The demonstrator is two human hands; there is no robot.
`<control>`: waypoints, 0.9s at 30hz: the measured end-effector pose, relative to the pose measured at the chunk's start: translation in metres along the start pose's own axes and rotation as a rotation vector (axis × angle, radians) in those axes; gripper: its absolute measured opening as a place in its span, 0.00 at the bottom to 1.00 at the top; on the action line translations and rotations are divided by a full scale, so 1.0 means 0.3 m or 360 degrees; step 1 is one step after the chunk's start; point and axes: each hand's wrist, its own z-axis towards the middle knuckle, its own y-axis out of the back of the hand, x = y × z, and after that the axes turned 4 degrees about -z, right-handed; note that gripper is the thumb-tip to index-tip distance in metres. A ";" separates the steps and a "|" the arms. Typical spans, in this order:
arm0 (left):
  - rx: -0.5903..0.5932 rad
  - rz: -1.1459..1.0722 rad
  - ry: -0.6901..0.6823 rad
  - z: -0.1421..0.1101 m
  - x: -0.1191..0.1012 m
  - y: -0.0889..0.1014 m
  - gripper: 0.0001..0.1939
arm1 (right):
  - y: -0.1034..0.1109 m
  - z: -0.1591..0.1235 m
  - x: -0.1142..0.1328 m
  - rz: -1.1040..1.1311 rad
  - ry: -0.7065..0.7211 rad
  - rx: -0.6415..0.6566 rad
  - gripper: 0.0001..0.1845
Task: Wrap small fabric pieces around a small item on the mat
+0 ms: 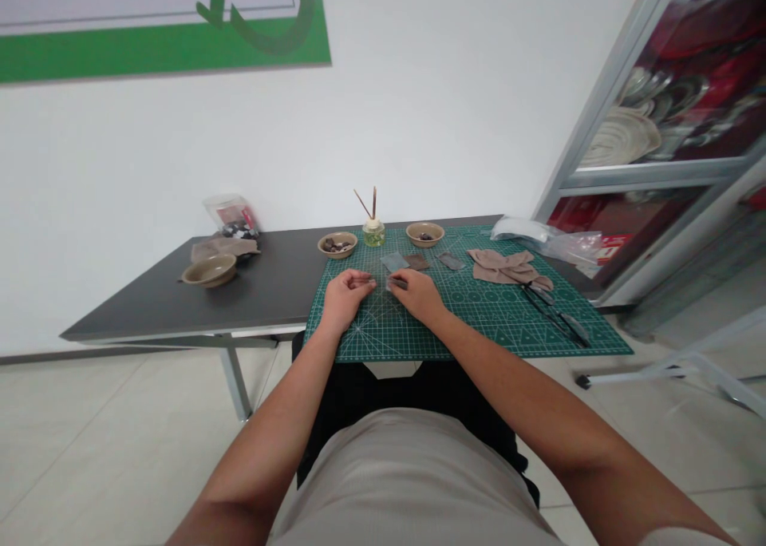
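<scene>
Over the green cutting mat (479, 322), my left hand (345, 297) has its fingertips pinched together, and whatever they hold is too small to make out. Facing it across a narrow gap, my right hand (419, 292) pinches a small greyish, see-through piece (393, 282), mostly covered by the fingers. Just beyond the right hand lie a pale blue sheer pouch (393, 261), a brown pouch (417, 262) and a grey pouch (451, 261), all flat on the mat.
Behind the hands stand a bowl of dark bits (337, 245), a reed diffuser (374, 231) and another bowl (424, 235). To the right lie a crumpled brown cloth (506, 268), eyeglasses (556, 316) and a plastic bag (550, 239). A third bowl (209, 271) and a clear tub (232, 215) sit left.
</scene>
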 end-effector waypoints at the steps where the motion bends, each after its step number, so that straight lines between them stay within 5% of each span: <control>1: 0.0004 0.0033 -0.0010 -0.003 -0.004 0.001 0.14 | 0.000 -0.001 0.001 0.0002 -0.0001 -0.0004 0.07; 7: 0.0159 0.0022 0.0017 -0.015 -0.028 -0.005 0.12 | -0.002 -0.004 0.007 0.0053 -0.0029 -0.0022 0.09; 27: 0.0137 0.0343 -0.0017 -0.006 -0.055 -0.032 0.07 | 0.003 -0.016 0.017 -0.0043 0.0041 -0.0077 0.11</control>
